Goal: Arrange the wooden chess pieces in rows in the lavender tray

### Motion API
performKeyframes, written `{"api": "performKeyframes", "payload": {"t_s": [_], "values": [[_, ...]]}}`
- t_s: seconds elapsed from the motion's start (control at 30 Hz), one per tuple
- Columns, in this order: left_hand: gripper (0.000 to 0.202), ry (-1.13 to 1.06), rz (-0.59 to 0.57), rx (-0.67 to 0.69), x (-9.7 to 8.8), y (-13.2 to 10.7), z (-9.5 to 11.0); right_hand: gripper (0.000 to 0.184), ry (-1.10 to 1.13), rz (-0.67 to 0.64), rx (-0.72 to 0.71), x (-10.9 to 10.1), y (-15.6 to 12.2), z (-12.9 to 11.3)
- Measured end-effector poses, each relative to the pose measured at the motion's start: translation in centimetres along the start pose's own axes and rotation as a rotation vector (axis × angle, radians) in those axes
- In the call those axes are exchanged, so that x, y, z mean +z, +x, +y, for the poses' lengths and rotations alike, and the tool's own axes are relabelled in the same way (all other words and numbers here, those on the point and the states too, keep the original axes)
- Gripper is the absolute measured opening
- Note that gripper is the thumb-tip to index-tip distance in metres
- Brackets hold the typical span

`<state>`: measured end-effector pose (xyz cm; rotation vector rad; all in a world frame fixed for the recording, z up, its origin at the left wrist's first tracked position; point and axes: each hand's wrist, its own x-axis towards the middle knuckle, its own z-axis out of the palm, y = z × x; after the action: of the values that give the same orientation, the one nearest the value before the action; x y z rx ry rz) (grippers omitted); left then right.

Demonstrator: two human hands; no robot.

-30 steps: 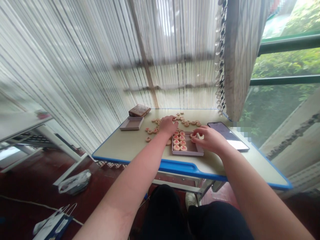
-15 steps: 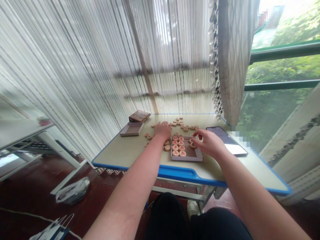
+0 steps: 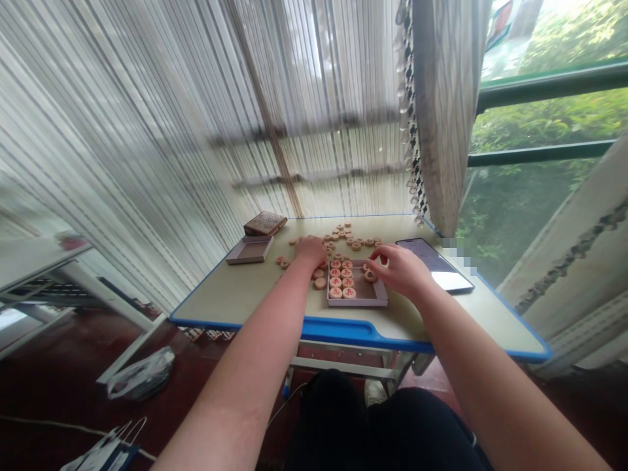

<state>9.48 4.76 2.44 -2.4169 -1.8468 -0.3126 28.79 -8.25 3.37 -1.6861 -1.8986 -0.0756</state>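
Observation:
A shallow open box (image 3: pixel 358 302) holds two columns of round wooden Chinese chess pieces (image 3: pixel 348 283) with red characters. Along its right side lie dark-marked pieces (image 3: pixel 369 277). My right hand (image 3: pixel 400 267) is over the box's right edge, its thumb and index finger bent together at a piece by the far right corner. Left of the box, my left hand (image 3: pixel 311 250) reaches down among loose pieces, fingers bent and their tips hidden; what they hold does not show. Blank-faced pieces (image 3: pixel 320 283) lie beside its wrist.
More pieces (image 3: pixel 356 246) are scattered toward the table's far side. An empty lid-like tray (image 3: pixel 250 251) and a brown patterned box (image 3: pixel 265 223) sit at the far left. A phone (image 3: pixel 434 263) lies right of my right hand. Blue edging (image 3: pixel 338 326) borders the table.
The whole view has shifted slightly. My left hand's fingers, stretched over the loose pieces before, are now more bent. My right hand stays at the box's right side.

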Motion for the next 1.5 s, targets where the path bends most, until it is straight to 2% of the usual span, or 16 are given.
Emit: {"api": "performKeyframes", "payload": {"t_s": [0.1, 0.17, 0.27, 0.33, 0.4, 0.47, 0.53, 0.6, 0.7, 0.97, 1.03, 1.13, 1.2, 1.4, 1.5], "values": [[0.026, -0.104, 0.046, -0.007, -0.3, -0.2, 0.0, 0.019, 0.007, 0.002, -0.002, -0.2, 0.0, -0.1], [0.022, -0.231, 0.132, -0.006, -0.4, -0.2, 0.0, 0.018, 0.010, 0.004, -0.002, -0.2, 0.0, -0.1], [0.022, -0.543, 0.255, 0.057, -0.4, -0.3, 0.6, 0.018, 0.019, 0.009, -0.005, -0.1, 0.0, -0.1], [0.025, -0.799, 0.261, 0.120, -0.3, -0.5, 1.3, 0.018, 0.029, 0.024, -0.011, 0.0, -0.1, 0.0], [0.029, -1.042, 0.178, 0.187, -0.3, -1.0, 2.2, 0.019, 0.038, 0.054, -0.020, 0.1, -0.1, 0.0], [0.033, -1.227, 0.017, 0.249, -0.5, -1.7, 2.9, 0.023, 0.048, 0.092, -0.034, 0.2, -0.1, -0.1], [0.035, -1.341, -0.156, 0.299, -0.8, -2.3, 3.5, 0.027, 0.063, 0.108, -0.056, 0.2, -0.1, -0.1], [0.037, -1.402, -0.256, 0.328, -1.1, -2.8, 3.7, 0.030, 0.079, 0.094, -0.088, 0.3, -0.1, -0.1], [0.040, -1.437, -0.273, 0.333, -1.7, -3.0, 3.7, 0.029, 0.093, 0.067, -0.132, 0.3, 0.0, -0.2], [0.040, -1.481, -0.277, 0.347, -2.7, -3.6, 3.8, 0.027, 0.125, 0.115, -0.148, 0.3, 0.1, -0.2], [0.035, -1.569, -0.229, 0.269, -2.6, -3.2, 3.7, 0.025, 0.111, 0.097, -0.117, 0.3, 0.1, -0.1], [0.026, -1.676, -0.023, 0.049, -2.2, -2.1, 3.0, 0.021, 0.042, 0.024, -0.042, 0.3, 0.2, 0.2], [0.023, -1.683, 0.070, -0.032, -1.9, -1.4, 2.6, 0.021, 0.000, -0.015, 0.006, 0.3, 0.3, 0.4], [0.022, -1.574, 0.140, -0.051, -1.4, -1.2, 2.9, 0.025, -0.030, -0.045, 0.022, 0.4, 0.1, 0.3], [0.021, -1.390, 0.277, -0.042, -1.0, -1.2, 2.9, 0.026, -0.050, -0.062, 0.022, 0.6, 0.1, 0.3]]}}
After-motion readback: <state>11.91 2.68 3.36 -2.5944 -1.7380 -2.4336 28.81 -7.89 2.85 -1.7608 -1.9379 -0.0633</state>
